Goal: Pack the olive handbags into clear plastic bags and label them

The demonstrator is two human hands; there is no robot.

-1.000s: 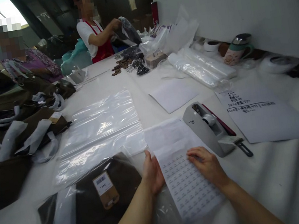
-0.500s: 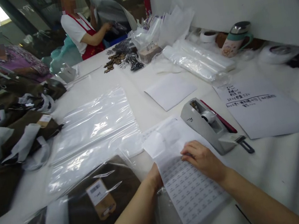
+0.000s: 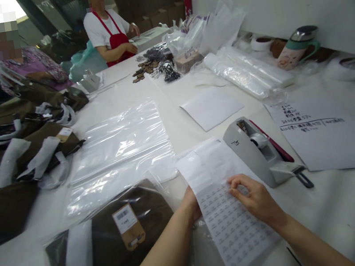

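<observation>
A white sheet of small printed labels [image 3: 236, 227] slants across the table in front of me, its upper part bare of print. My left hand [image 3: 193, 203] reaches under its left edge, so the fingers are hidden. Over the top row of labels, my right hand [image 3: 253, 197] has thumb and forefinger pinched together; whatever is between them is too small to make out. To the left lies a dark brown bag [image 3: 105, 252] inside clear plastic, with a tan and white barcode tag [image 3: 129, 226] showing on it. A grey tape dispenser [image 3: 251, 152] stands just beyond my right hand.
Flat clear plastic bags [image 3: 119, 151] lie ahead, left of centre. Brown bags with wrapped handles [image 3: 32, 151] are heaped at the left. Handwritten paper [image 3: 333, 139] and a lidded mug [image 3: 297, 49] are to the right. Two people, one in a red apron [image 3: 119, 43], are across the table.
My right thumb and forefinger have drawn into a rounder pinch at the label row. The person in the apron no longer holds up a grey plastic bag. My view has shifted slightly left.
</observation>
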